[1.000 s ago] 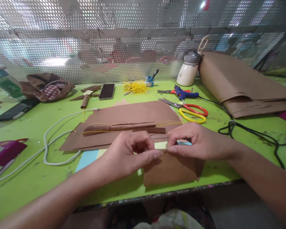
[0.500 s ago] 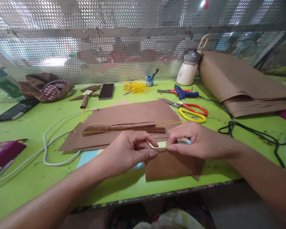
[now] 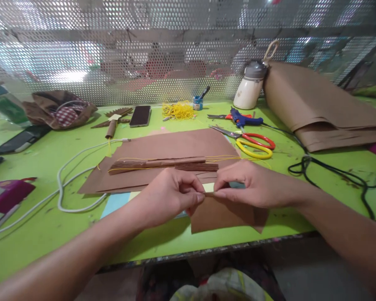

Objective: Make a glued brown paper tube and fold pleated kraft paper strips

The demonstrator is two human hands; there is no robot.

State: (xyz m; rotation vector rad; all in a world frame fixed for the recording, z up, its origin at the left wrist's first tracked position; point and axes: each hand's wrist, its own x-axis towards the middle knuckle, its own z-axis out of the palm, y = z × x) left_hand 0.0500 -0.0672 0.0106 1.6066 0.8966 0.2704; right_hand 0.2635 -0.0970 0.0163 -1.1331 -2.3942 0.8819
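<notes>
Near the table's front edge, a small sheet of brown paper [image 3: 224, 215] is held up by its top edge. My left hand [image 3: 175, 192] pinches that edge between thumb and fingers, and my right hand [image 3: 247, 184] pinches it a little to the right. The held edge looks narrowly folded or rolled; the fingers partly hide it. Just beyond my hands lie pleated brown paper strips [image 3: 131, 165] with yellow string along them, on top of larger brown paper sheets [image 3: 172, 144]. Light blue paper [image 3: 117, 204] shows beneath the sheets.
Scissors [image 3: 253, 146] with red and yellow handles and a blue glue gun [image 3: 244, 119] lie at the right. Behind are yellow string [image 3: 178, 110], a phone [image 3: 140, 116] and a white bottle [image 3: 248, 90]. A white cable [image 3: 60, 179] curves at left; folded brown paper [image 3: 313, 104] stands right.
My right hand's fingertips have moved slightly left along the paper's top edge, closer to my left hand. The whole view has shifted a little.
</notes>
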